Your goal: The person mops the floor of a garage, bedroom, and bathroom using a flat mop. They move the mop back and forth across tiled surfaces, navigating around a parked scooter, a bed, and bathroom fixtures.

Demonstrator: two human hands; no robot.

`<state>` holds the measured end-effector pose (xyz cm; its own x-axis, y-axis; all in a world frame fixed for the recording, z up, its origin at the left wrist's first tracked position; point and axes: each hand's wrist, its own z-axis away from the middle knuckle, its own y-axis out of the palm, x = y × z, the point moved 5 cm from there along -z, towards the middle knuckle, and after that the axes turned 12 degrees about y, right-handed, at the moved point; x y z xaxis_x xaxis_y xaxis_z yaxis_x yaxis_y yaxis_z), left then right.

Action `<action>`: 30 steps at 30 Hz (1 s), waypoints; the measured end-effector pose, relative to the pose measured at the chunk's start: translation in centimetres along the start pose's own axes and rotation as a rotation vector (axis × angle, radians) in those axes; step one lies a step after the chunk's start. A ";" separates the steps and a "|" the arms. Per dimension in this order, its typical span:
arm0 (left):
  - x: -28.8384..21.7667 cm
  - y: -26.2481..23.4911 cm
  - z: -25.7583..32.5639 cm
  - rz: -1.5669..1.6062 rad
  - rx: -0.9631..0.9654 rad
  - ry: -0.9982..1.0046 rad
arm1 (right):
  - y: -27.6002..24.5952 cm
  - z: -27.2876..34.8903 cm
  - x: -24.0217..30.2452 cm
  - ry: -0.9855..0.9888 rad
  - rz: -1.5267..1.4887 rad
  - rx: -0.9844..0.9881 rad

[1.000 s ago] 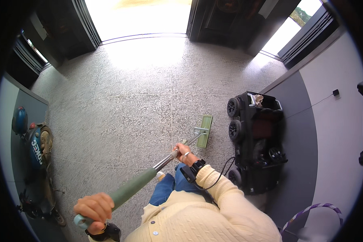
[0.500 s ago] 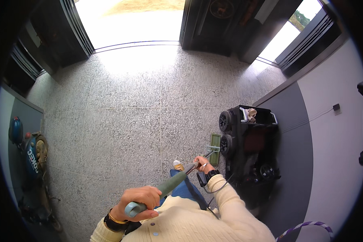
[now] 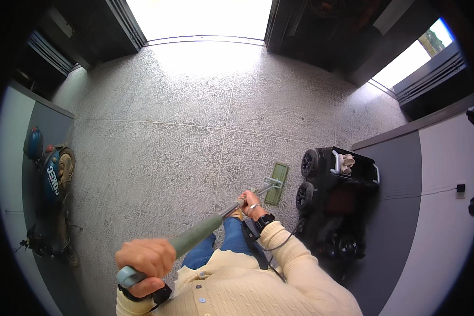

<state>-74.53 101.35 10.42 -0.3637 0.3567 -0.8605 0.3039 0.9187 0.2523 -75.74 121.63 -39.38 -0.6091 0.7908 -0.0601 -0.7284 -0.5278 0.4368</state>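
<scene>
At lower left, the left hand point(image 3: 146, 258) grips the mop's green handle point(image 3: 197, 235); below centre, the right hand point(image 3: 251, 204) closes around its metal pole point(image 3: 229, 209).

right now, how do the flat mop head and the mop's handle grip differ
The flat mop head is a rectangular plate; the handle grip is a long, rounded sleeve. The flat mop head lies on the speckled floor with no hand on it, while the handle grip slants upward, the left hand wrapped around its upper part. Both are green.
</scene>
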 end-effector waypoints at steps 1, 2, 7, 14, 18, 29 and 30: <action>-0.7 -0.6 -0.3 -0.030 -0.012 0.017 | 2.1 -0.5 -0.6 0.003 0.007 -0.013; -1.5 -1.1 -0.4 -0.069 -0.029 0.047 | 4.4 -1.1 -1.3 0.004 0.015 -0.025; -4.7 -2.8 -1.4 -0.277 -0.052 0.161 | 14.7 -3.3 -6.4 0.094 0.133 0.061; -3.4 -1.3 -4.3 -0.499 0.100 0.156 | 24.5 -8.2 -9.8 0.247 0.124 0.227; -4.4 -1.8 -5.0 -0.476 0.182 0.132 | 25.6 -8.2 -9.0 0.251 0.149 0.271; -12.7 -15.6 1.1 -0.218 -0.300 0.375 | 25.7 -0.4 -11.4 0.112 0.326 0.099; -11.7 -16.4 0.9 -0.172 -0.286 0.351 | 25.1 -0.5 -10.4 0.090 0.314 0.066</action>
<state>-74.51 81.95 15.94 -0.6774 0.1864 -0.7116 -0.0229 0.9616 0.2736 -87.84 100.07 -28.23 -0.8280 0.5607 0.0084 -0.4808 -0.7175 0.5040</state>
